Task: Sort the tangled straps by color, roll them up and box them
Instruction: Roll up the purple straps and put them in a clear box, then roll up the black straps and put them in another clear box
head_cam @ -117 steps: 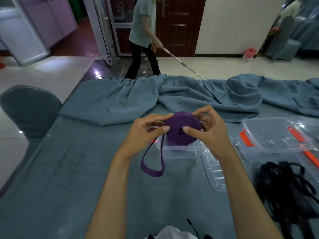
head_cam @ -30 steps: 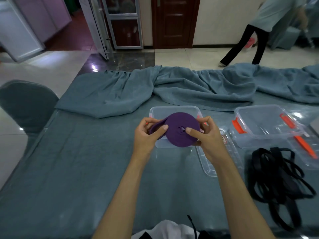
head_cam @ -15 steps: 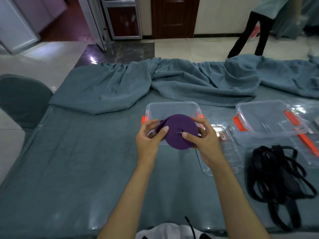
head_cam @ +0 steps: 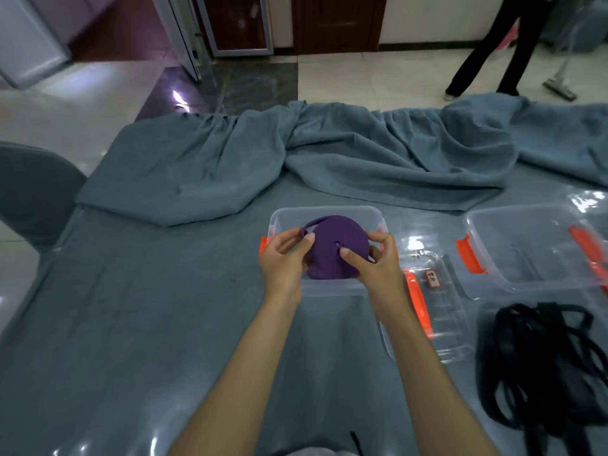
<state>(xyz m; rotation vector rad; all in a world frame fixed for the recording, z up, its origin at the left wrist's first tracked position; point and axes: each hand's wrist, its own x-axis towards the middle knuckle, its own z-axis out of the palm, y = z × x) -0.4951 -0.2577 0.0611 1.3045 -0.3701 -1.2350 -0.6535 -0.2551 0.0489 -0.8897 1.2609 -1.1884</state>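
holding the purple strap roll (head_cam: 335, 246) with both hands, we keep it over the open clear box (head_cam: 324, 212), its lower edge down inside the near wall. our left hand (head_cam: 284, 261) curls round the roll's left rim, thumb on its flat face by a loose loop of strap. our right hand (head_cam: 378, 263) pinches the right rim, thumb pressing near the centre. just right of the box lies a clear lid (head_cam: 437, 311) with orange clips; further right sits a second clear box (head_cam: 526, 248), and nearer us a tangle of black straps (head_cam: 546, 366).
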